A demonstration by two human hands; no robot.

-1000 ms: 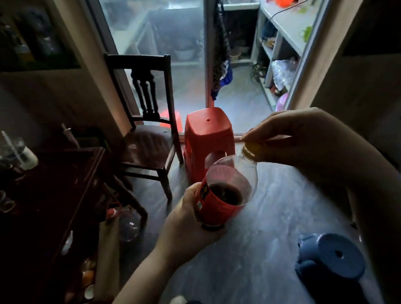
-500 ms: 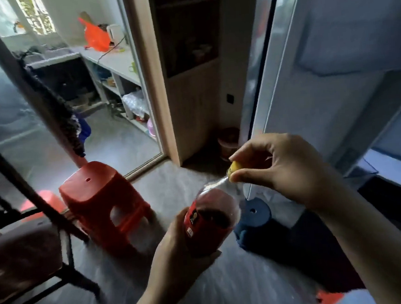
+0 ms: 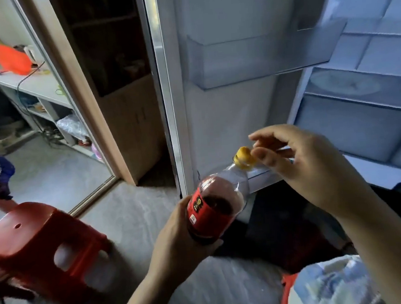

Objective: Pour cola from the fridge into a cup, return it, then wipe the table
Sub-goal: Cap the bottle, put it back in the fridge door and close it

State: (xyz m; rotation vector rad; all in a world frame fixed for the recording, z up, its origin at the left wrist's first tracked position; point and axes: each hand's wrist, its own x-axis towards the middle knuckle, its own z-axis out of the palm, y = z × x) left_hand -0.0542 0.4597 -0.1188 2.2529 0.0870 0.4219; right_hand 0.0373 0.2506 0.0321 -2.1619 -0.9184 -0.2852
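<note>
Right now the cola bottle (image 3: 214, 213) is in mid-air in front of the open fridge, tilted so that its neck points up and to the right. It is clear plastic with a red label, and dark cola shows in its lower part. Its yellow cap (image 3: 243, 158) sits on the neck. The left hand (image 3: 178, 244) grips the bottle from below, fingers and thumb curled round the labelled part. The right hand (image 3: 311, 167) hovers at the cap with its fingers (image 3: 264, 157) loosely spread and holding nothing; the thumb tip is just beside the cap, and I cannot tell whether it touches.

Behind the bottle stands the inner side of the fridge door (image 3: 228, 125), with a clear door bin (image 3: 259, 58) higher up. To the right are the fridge's glass shelves (image 3: 357, 84) and a pale drawer (image 3: 351, 125). A red plastic stool (image 3: 46, 245) stands on the grey floor (image 3: 132, 210) at the left. A blue-and-white plastic bag (image 3: 332, 285) fills the lower right corner. Past a wooden cabinet (image 3: 130, 123), an orange bag (image 3: 12, 58) lies at the far end of a white counter (image 3: 33, 85).
</note>
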